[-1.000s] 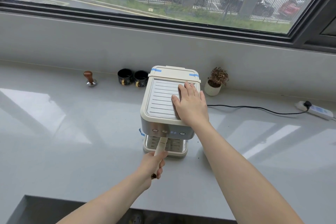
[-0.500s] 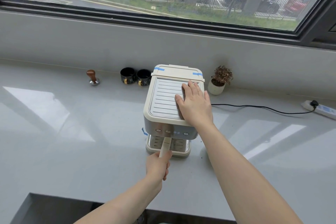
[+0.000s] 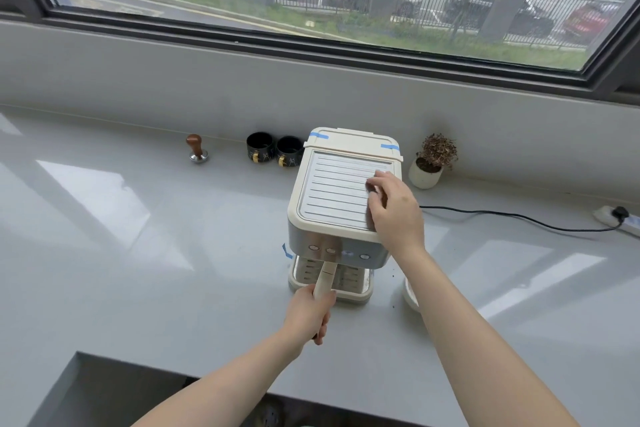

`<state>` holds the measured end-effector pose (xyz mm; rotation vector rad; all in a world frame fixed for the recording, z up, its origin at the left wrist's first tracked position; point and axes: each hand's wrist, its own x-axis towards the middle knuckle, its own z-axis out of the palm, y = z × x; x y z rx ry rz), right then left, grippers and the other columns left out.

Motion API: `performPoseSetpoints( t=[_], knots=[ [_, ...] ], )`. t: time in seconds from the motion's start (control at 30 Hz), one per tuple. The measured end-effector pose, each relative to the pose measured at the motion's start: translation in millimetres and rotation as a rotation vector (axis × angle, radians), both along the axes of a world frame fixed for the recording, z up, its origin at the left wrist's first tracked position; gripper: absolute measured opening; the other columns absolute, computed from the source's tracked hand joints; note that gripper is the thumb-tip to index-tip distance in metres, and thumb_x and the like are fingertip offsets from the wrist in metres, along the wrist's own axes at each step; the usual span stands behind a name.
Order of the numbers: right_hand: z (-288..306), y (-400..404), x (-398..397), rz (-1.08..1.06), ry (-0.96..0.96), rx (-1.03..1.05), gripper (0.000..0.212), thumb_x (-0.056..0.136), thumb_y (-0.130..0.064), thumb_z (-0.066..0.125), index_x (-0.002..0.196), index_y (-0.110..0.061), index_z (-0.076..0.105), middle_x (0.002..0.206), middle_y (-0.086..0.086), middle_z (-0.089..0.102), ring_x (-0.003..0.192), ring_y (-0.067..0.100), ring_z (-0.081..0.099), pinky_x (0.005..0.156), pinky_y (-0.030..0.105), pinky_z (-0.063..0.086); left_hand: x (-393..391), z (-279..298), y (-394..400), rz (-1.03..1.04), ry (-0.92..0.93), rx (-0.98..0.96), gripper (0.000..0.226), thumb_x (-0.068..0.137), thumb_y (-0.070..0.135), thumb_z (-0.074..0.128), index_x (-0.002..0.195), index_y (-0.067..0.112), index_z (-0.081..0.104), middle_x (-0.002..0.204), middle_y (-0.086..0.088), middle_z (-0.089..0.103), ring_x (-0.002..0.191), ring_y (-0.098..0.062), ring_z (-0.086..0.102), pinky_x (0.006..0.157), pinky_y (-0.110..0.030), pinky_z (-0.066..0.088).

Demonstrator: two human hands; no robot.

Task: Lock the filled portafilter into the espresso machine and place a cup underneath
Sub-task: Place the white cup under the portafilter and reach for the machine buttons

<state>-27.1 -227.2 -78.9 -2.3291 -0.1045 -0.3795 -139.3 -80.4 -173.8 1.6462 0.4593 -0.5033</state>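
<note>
The left hand (image 3: pixel 309 311) gripped the cream portafilter handle (image 3: pixel 325 279) under the cream-and-steel espresso machine (image 3: pixel 341 204) near the grey counter's (image 3: pixel 138 253) back edge. The right hand (image 3: pixel 393 211), fingers loosely curled, rested on its top. Two black cups (image 3: pixel 273 150) stood against the back edge.

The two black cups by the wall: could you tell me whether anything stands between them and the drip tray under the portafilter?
Nothing visible blocks the way. The black cups stand left of the espresso machine, with bare counter leading round to the drip tray; only the left hand holding the portafilter handle lies in front.
</note>
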Motion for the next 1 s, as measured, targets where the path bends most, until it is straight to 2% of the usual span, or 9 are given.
performPoseSetpoints(
  t=[0.1, 0.2, 0.27, 0.4, 0.53, 0.7, 0.8, 0.87, 1.0],
  knots=[
    [-14.3, -18.6, -19.4, 0.117, 0.028, 0.188, 0.035, 0.094, -0.016, 0.040, 0.120, -0.018, 0.063, 0.139, -0.006, 0.053, 0.139, 0.008, 0.034, 0.114, 0.023, 0.026, -0.2, 0.4, 1.0, -0.010, -0.004, 0.000, 0.024, 0.089, 0.026, 0.051, 0.095, 0.003, 0.053, 0.055, -0.003, 0.047, 0.036, -0.016, 0.040, 0.039, -0.024, 0.038],
    [-22.8, -36.7, -34.2, 0.142, 0.010, 0.140, 0.041, 0.095, -0.029, 0.032, 0.126, -0.028, 0.059, 0.145, -0.016, 0.044, 0.138, -0.002, 0.030, 0.103, 0.003, 0.022, 0.5, -0.2, 1.2, -0.029, -0.014, 0.015, 0.016, 0.088, 0.023, 0.050, 0.087, 0.007, 0.051, 0.055, -0.003, 0.047, 0.034, -0.016, 0.040, 0.038, -0.024, 0.037],
    [-25.8, -46.5, -41.2, 0.160, 0.040, 0.184, 0.040, 0.095, -0.029, 0.034, 0.127, -0.031, 0.057, 0.145, -0.022, 0.040, 0.133, -0.010, 0.032, 0.096, 0.000, 0.026, 0.7, -0.4, 1.4, -0.040, -0.017, 0.012, 0.011, 0.087, 0.019, 0.050, 0.083, 0.008, 0.049, 0.056, -0.004, 0.048, 0.034, -0.017, 0.041, 0.039, -0.025, 0.038],
    [-57.8, -74.4, -56.4, -0.100, 0.043, 0.095, 0.041, 0.091, -0.023, 0.043, 0.131, -0.019, 0.052, 0.136, -0.004, 0.054, 0.126, 0.013, 0.047, 0.099, 0.023, 0.034, -0.3, -0.1, 3.7, -0.100, -0.032, 0.051, 0.008, 0.085, 0.014, 0.052, 0.081, 0.009, 0.046, 0.058, -0.004, 0.049, 0.035, -0.017, 0.044, 0.041, -0.025, 0.040],
    [-114.9, -116.4, -78.2, -0.509, 0.437, 0.084, 0.045, 0.092, -0.022, 0.046, 0.133, -0.006, 0.046, 0.140, 0.016, 0.049, 0.130, 0.035, 0.042, 0.102, 0.046, 0.036, -1.6, -0.1, 3.6, -0.127, -0.062, 0.086, 0.006, 0.084, 0.012, 0.050, 0.082, 0.011, 0.045, 0.058, -0.004, 0.047, 0.036, -0.015, 0.045, 0.041, -0.025, 0.040],
    [-147.7, -125.1, -95.9, -0.522, 0.719, 0.344, 0.042, 0.090, -0.028, 0.047, 0.128, -0.009, 0.041, 0.107, 0.015, 0.059, 0.107, 0.039, 0.055, 0.083, 0.041, 0.042, -1.6, -1.0, 1.8, -0.112, -0.063, 0.121, 0.003, 0.083, 0.010, 0.046, 0.082, 0.011, 0.044, 0.054, -0.003, 0.044, 0.034, -0.015, 0.042, 0.038, -0.023, 0.037],
    [-161.0, -130.6, -93.2, -0.578, 0.767, 0.425, 0.029, 0.088, -0.026, 0.050, 0.104, -0.002, 0.056, 0.097, 0.020, 0.062, 0.091, 0.038, 0.056, 0.085, 0.049, 0.048, -1.6, -1.9, 0.4, -0.104, -0.064, 0.124, 0.003, 0.084, 0.010, 0.046, 0.083, 0.012, 0.044, 0.055, -0.003, 0.044, 0.036, -0.016, 0.042, 0.040, -0.024, 0.038],
    [-165.4, -131.1, -91.8, -0.603, 0.792, 0.444, 0.025, 0.089, -0.027, 0.049, 0.086, -0.003, 0.055, 0.085, 0.018, 0.058, 0.080, 0.038, 0.056, 0.084, 0.051, 0.050, -2.2, -1.3, 0.4, -0.101, -0.065, 0.111, 0.003, 0.085, 0.010, 0.047, 0.085, 0.012, 0.045, 0.055, -0.003, 0.044, 0.037, -0.015, 0.042, 0.040, -0.025, 0.039],
    [-161.4, -126.5, -95.2, -0.618, 0.791, 0.535, 0.028, 0.092, -0.029, 0.045, 0.082, -0.005, 0.055, 0.075, 0.012, 0.057, 0.069, 0.035, 0.058, 0.074, 0.045, 0.052, -3.2, 0.3, 0.7, -0.094, -0.056, 0.062, 0.006, 0.086, 0.013, 0.050, 0.090, 0.010, 0.047, 0.057, -0.004, 0.046, 0.038, -0.015, 0.043, 0.040, -0.025, 0.040]
  ],
)
